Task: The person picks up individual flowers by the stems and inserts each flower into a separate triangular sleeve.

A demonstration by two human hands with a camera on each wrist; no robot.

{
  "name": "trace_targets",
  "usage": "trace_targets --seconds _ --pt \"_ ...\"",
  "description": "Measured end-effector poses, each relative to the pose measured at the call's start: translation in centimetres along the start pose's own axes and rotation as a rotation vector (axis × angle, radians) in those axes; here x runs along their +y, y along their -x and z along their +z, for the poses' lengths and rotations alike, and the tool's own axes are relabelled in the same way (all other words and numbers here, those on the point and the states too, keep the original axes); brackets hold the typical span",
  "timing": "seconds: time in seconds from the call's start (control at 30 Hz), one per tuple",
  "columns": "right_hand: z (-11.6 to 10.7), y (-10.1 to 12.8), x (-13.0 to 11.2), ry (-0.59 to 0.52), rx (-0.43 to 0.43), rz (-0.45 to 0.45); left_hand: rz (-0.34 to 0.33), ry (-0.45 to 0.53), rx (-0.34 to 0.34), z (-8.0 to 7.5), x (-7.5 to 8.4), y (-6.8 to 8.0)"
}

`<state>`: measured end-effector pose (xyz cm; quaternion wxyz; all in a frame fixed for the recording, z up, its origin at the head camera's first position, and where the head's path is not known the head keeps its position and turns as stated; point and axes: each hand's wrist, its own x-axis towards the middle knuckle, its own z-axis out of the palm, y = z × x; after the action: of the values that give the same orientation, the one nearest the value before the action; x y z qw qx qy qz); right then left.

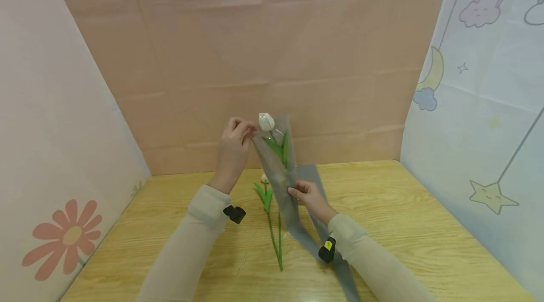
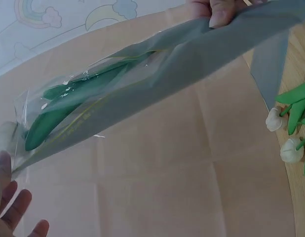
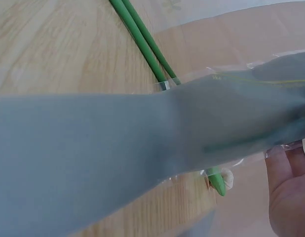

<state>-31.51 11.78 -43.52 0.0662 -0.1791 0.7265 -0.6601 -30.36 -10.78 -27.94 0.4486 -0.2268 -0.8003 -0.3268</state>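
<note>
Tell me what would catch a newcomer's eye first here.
Probably the white tulip bloom, central in the head view, at the upper end of a grey sleeve held up between left hand and right hand. Below, more tulips lie on the wood-grain table; a large red flower decorates the left wall.

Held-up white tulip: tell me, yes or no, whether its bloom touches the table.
No, the head view shows its bloom at the upper end of the raised gray wrapper, above the table.
</note>
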Motion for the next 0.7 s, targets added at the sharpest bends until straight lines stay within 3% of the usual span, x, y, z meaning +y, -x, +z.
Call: trace_targets --seconds 0.13,0.23,0.53,0.7 --pt "0.2 -0.1 0.1 -0.001 0.014 0.003 0.011 0.109 -0.033 -0.3 -0.1 0.0" --pt "0.4 -0.1 0.0 0.011 0.025 0.008 -0.002 0.136 -0.05 -0.5 -0.1 0.1" --pt "1.1 1.0 -2.0 0.009 0.004 0.004 -0.084 0.049 -0.054 -1.1 0.3 0.5" --pt "1.3 1.2 -2.2 0.015 0.001 -0.003 -0.046 0.067 -0.021 -1.1 0.4 0.7"
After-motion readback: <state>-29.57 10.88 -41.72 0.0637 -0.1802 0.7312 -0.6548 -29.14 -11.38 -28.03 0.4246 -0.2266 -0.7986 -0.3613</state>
